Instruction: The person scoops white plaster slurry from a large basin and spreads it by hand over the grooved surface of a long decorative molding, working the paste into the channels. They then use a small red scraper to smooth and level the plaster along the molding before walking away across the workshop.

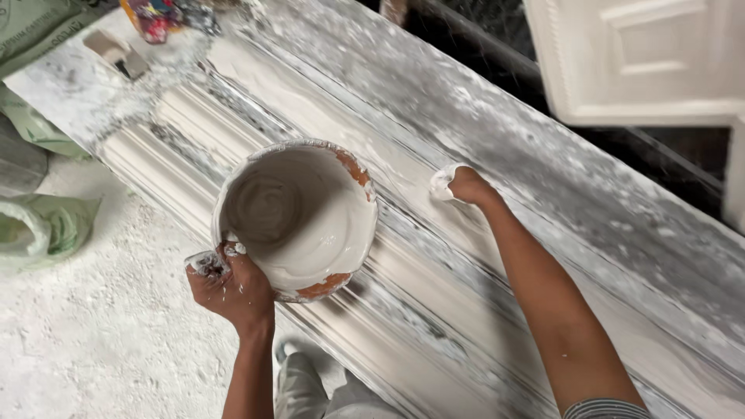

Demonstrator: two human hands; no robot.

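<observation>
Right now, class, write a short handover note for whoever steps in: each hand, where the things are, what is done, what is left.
Left hand: grips the rim of the bucket, which is tilted over the long mould and holds wet plaster.
Right hand: coated in plaster, pressed on the mould's upper band.
Done: white plaster covers the band from the hand towards the far end.
Left: grooves below the bucket show dark, bare streaks.

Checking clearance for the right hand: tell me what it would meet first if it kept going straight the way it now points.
The right hand, coated in wet plaster, points up-left along the long mould. Its fingers already seem to touch it, so it would likely just slide on along the plastered channel; nothing else shows nearby.
</observation>
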